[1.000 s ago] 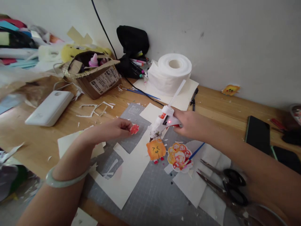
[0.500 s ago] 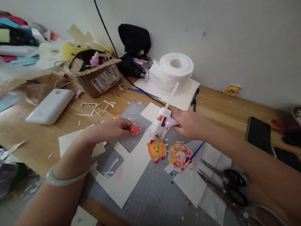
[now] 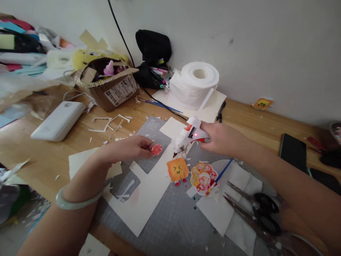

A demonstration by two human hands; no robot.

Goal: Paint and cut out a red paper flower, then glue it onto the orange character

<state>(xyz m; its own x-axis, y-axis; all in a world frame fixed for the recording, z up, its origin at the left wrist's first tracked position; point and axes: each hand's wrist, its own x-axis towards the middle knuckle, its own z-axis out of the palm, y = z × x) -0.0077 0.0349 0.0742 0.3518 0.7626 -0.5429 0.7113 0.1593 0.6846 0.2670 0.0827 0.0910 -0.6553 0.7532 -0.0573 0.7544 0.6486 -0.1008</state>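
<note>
Between the fingertips of my left hand (image 3: 142,146) is a small red paper flower (image 3: 157,149), held above the grey cutting mat (image 3: 183,209). My right hand (image 3: 220,138) grips a white hot glue gun (image 3: 190,133) with a lit red light and a glue stick poking out of its back. Its dark nozzle points down, just above an orange square paper cutout (image 3: 177,169) with a drawn squinting face. Right of that lies a round red-and-yellow painted paper cutout (image 3: 204,177), with a blue paintbrush (image 3: 220,175) resting across it.
Two pairs of scissors (image 3: 257,213) lie at the right, near a dark phone (image 3: 293,153). A big white tissue roll (image 3: 195,83) and a cardboard box (image 3: 109,89) stand at the back. A white power bank (image 3: 58,121) sits left, amid paper scraps.
The glue gun has lifted off the orange cutout's top edge and shifted slightly right. My left hand has moved a little to the right with the flower.
</note>
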